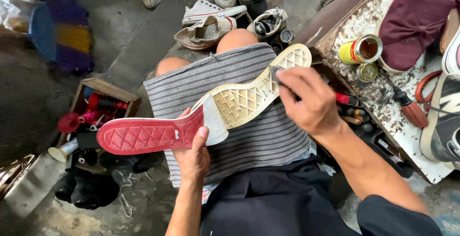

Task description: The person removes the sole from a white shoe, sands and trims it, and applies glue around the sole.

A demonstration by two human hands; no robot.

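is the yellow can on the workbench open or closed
Open. The yellow can stands upright on the bench with no lid on top, and brownish liquid shows inside. A round lid lies beside it.

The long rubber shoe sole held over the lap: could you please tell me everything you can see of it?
The long rubber shoe sole lies tread-up and slanted across the striped grey cloth on the person's lap. Its heel half is red, its front half cream and grimy, with a plain white band between; both halves carry a diamond-grid tread. The left hand grips it from below near the middle, thumb on the red edge. The right hand presses a small dark tool, partly hidden, onto the cream part.
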